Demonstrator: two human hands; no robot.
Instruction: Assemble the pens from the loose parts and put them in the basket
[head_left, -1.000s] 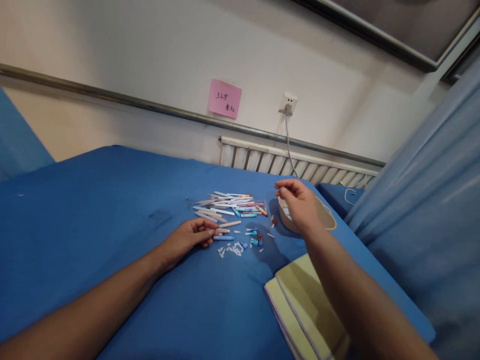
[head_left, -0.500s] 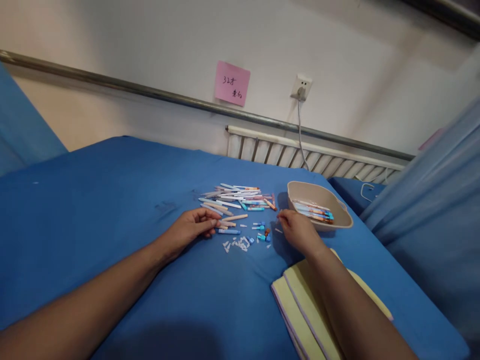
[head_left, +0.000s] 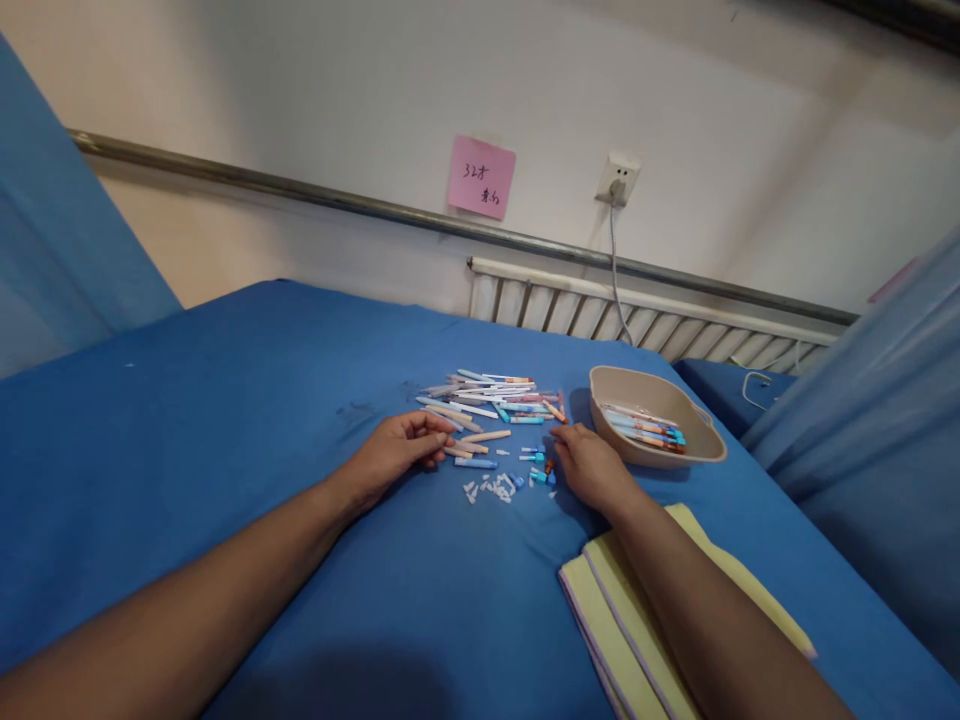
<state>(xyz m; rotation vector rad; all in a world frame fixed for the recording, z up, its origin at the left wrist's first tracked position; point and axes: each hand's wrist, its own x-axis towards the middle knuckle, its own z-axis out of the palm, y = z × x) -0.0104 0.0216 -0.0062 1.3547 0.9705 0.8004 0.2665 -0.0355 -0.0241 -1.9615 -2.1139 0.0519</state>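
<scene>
A pile of thin pens and tubes point(head_left: 491, 395) lies on the blue table point(head_left: 225, 400), with small caps and white bits point(head_left: 502, 485) scattered in front of it. My left hand point(head_left: 397, 455) rests on the cloth at the pile's left edge, fingers curled loosely round a pale orange tube point(head_left: 469, 449). My right hand point(head_left: 589, 465) lies on the table just right of the loose caps, fingers bent down onto the cloth; what it pinches is hidden. A beige tray point(head_left: 701, 455) holding several pens stands to the right.
Yellow-green notebooks point(head_left: 622, 620) lie under my right forearm near the table's front right. A pink note point(head_left: 481, 177), a wall socket with a white cable point(head_left: 616, 180) and a radiator point(head_left: 645, 320) are behind. Blue curtains hang at left and right.
My right hand came down from above the tray to the table beside the loose caps. The view has shifted, so everything sits further right. My left hand has stayed put.
</scene>
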